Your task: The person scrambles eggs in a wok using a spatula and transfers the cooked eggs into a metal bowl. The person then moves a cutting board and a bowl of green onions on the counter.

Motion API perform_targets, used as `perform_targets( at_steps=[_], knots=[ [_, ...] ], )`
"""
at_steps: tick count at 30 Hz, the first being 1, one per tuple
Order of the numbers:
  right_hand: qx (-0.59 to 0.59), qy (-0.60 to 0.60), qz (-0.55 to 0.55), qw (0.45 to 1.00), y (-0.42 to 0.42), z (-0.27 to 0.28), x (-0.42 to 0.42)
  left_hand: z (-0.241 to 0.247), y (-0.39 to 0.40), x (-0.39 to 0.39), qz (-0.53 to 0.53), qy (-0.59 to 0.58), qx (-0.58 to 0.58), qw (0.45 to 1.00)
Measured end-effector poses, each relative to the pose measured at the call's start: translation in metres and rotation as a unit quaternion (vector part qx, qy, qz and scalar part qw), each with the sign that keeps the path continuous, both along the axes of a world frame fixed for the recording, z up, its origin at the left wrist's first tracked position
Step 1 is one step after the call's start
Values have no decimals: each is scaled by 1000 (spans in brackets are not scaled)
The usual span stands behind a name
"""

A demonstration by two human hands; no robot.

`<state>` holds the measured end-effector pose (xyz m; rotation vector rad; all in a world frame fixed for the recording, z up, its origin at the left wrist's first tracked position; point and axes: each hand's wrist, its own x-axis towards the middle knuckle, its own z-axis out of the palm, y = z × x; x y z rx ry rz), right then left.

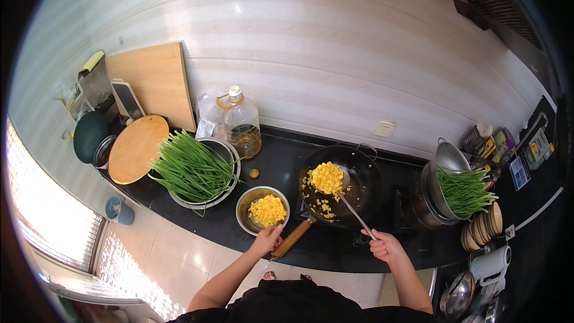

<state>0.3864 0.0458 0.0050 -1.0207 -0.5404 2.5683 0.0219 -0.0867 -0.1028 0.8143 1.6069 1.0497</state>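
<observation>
My right hand grips the handle of a metal ladle, whose bowl is heaped with yellow scrambled egg inside a black wok. Small egg pieces lie scattered over the wok's inside. My left hand is at the near rim of a steel bowl, with its fingers bent; part of them is hidden. More scrambled egg lies in that bowl. The wok's wooden handle points toward me, just right of my left hand. Left of the bowl, long green stalks fill a basin.
An oil jug stands by the wall, with a small cap before it. Cutting boards lean at the left. On the right, a colander holding green stalks rests on a pot, beside stacked bowls.
</observation>
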Motion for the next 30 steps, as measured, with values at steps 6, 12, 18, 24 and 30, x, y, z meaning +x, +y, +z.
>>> perform_targets(
  at_steps=[6,12,18,24,30],
  knots=[
    [54,-55,75,994,-8,34,-38,-29,-20,-37,291,98,0,952],
    [136,-160,158,965,-13,34,-92,-83,-35,-65,368,144,-49,917],
    [392,-308,226,837,-26,-8,-139,-185,-41,-89,317,127,-92,935],
    [698,-378,265,547,-50,-1,-148,-116,-37,-70,306,-27,-78,948],
    [739,-377,265,492,-54,7,-142,-107,-37,-71,295,-35,-84,951]
  ],
)
